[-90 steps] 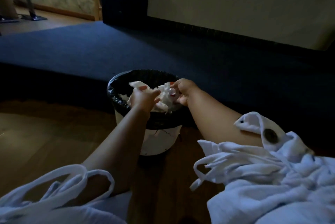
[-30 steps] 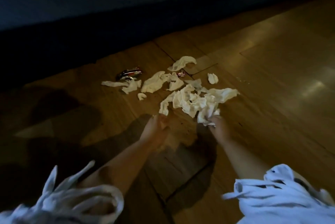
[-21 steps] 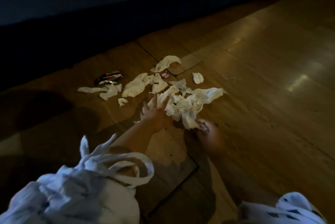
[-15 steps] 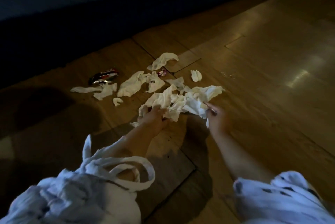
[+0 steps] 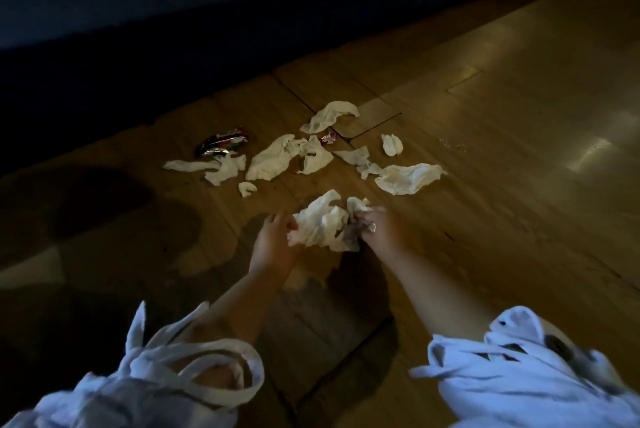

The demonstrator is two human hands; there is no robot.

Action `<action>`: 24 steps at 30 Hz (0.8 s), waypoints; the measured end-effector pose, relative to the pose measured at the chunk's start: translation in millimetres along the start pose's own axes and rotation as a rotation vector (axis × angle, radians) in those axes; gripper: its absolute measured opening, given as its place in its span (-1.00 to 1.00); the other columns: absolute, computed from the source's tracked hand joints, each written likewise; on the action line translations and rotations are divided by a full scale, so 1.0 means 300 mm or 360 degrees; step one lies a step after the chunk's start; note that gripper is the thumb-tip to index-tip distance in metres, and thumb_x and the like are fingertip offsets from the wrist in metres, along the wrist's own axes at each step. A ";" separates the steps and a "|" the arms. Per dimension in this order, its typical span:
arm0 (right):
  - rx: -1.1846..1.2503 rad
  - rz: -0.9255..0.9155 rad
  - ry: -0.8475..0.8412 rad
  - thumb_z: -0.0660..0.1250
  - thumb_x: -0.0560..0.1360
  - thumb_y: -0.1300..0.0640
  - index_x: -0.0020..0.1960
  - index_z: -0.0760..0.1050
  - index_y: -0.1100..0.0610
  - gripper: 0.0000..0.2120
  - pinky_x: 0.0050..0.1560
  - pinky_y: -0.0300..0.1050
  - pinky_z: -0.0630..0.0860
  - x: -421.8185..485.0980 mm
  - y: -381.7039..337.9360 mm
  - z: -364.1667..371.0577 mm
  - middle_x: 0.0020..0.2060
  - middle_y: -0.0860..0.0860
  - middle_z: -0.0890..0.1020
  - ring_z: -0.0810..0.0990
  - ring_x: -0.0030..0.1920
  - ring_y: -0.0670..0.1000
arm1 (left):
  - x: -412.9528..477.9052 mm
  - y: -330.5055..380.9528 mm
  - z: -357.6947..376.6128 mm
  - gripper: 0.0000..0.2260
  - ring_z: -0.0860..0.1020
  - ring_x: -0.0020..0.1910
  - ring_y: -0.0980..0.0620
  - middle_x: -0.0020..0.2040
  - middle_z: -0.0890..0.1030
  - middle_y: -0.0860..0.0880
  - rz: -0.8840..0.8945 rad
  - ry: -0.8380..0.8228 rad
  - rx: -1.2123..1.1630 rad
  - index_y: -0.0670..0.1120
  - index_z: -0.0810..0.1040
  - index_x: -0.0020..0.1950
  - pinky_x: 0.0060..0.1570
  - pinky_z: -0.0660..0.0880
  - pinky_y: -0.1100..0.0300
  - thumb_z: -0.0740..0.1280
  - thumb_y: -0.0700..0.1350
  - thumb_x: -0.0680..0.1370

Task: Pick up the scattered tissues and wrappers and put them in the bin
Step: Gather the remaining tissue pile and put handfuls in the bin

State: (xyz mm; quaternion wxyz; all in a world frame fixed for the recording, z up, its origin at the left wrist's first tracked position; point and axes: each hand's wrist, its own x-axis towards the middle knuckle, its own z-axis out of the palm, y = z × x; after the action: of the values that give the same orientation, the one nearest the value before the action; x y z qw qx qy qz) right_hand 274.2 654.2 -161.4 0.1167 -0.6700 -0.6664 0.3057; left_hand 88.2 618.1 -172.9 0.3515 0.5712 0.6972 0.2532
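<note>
A crumpled bunch of white tissues (image 5: pixel 323 223) is held between both hands just above the wooden floor. My left hand (image 5: pixel 273 242) grips its left side and my right hand (image 5: pixel 379 230) grips its right side. Beyond the hands, several loose white tissues lie on the floor, among them a wide one (image 5: pixel 408 176), a long one (image 5: pixel 273 161) and a curled one (image 5: pixel 330 116). A dark shiny wrapper (image 5: pixel 223 143) lies at the left of the scatter and a small pink wrapper (image 5: pixel 328 138) near its middle. The bin is out of view.
The wooden floor (image 5: pixel 502 116) stretches to the right with light patches on it. A dark blue raised carpeted edge (image 5: pixel 138 29) runs along the back. White sleeves (image 5: pixel 519 379) fill the bottom corners.
I turned from the bin to the scattered tissues on the floor. Both hands gathered part of the pile into one bunch and pulled it nearer, leaving the wide tissue behind.
</note>
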 end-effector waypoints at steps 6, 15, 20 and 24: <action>0.0134 0.0160 0.0024 0.29 0.48 0.34 0.11 0.57 0.22 -0.77 0.23 -0.15 0.39 -0.090 -0.038 0.049 0.22 0.11 0.53 0.49 0.24 0.06 | -0.115 -0.043 -0.079 -0.69 0.54 0.14 0.05 0.24 0.52 -0.07 -0.0220 -0.0104 -0.0108 -0.07 0.49 0.24 -0.01 0.54 0.26 0.35 -0.23 0.50; 0.1190 0.0483 0.0066 0.30 0.51 0.24 0.16 0.50 0.18 -0.77 -0.35 -0.25 0.37 -0.189 -0.295 0.048 -0.20 -0.01 0.53 0.47 -0.25 -0.13 | -0.263 -0.055 -0.405 -0.71 0.57 0.00 0.07 0.17 0.57 -0.05 -0.0392 0.0150 -0.0436 -0.11 0.57 0.16 -0.17 0.56 0.26 0.42 -0.18 0.44; 0.1458 0.0299 -0.0093 0.33 0.47 0.30 0.20 0.49 0.33 -0.69 -0.20 -0.19 0.48 -0.239 -0.556 0.137 -0.20 0.06 0.58 0.54 -0.20 -0.03 | -0.364 -0.052 -0.697 -0.66 0.56 0.05 0.00 0.20 0.56 -0.09 -0.0333 0.0127 -0.0384 -0.14 0.53 0.22 -0.22 0.50 0.31 0.41 -0.16 0.46; 0.1599 0.0171 -0.0291 0.29 0.50 0.29 0.19 0.50 0.27 -0.74 -0.12 -0.13 0.49 -0.291 -0.796 0.221 -0.04 0.13 0.59 0.56 -0.08 0.03 | -0.465 -0.096 -0.934 -0.60 0.61 -0.02 -0.01 0.15 0.58 -0.07 -0.0424 0.0274 -0.0460 -0.10 0.51 0.26 -0.17 0.52 0.26 0.43 -0.12 0.44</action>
State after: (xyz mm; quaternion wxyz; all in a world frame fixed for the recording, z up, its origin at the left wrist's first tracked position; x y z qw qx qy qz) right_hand 47.2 573.5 -56.6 0.3495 -0.5352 -0.4092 0.6511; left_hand -134.1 489.6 8.4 0.3993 0.3940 0.7504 0.3496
